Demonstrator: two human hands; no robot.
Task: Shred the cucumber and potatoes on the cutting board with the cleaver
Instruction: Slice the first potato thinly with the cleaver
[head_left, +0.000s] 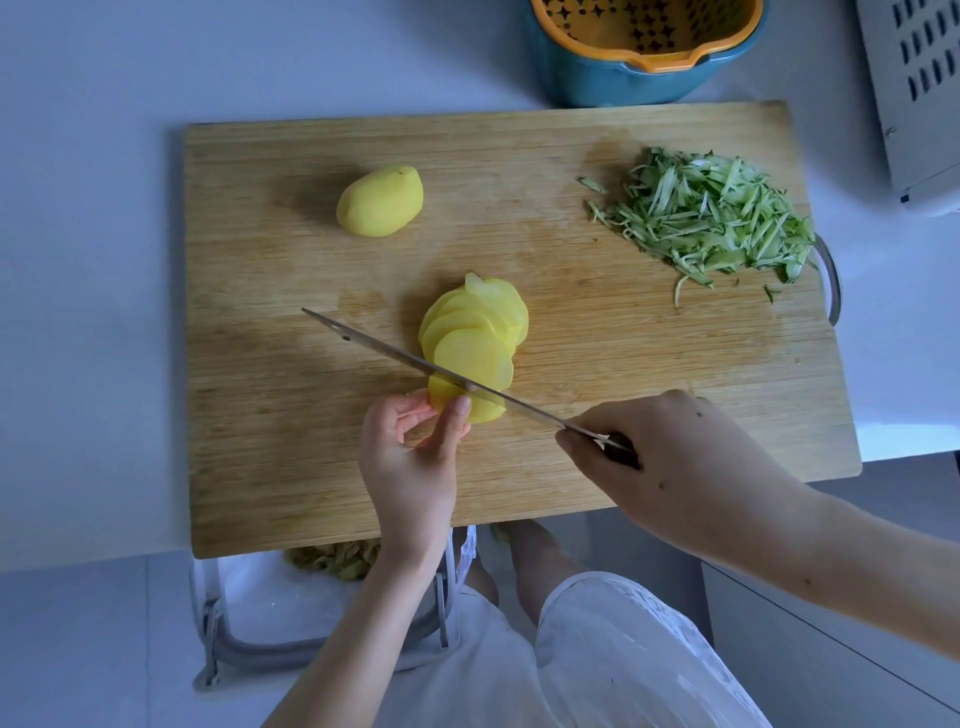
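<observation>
Potato (475, 353) against left hand (410, 462), under cleaver (374, 343)

Head view, seemingly near-vertical, close above cutting board (623, 338)

The left hand's (410, 467) peeled yellow potato (489, 410) looks smooth. The right hand's (675, 467) thin grey metal cleaver (374, 342) looks smooth. The brown wooden cutting board (260, 415) under them looks matt.

The cutting board (571, 415) carries 1 whole potato (380, 200) rear left, potato slices (475, 343) centre, cucumber shreds (711, 218) rear right; a bowl (639, 57) stands behind.
</observation>
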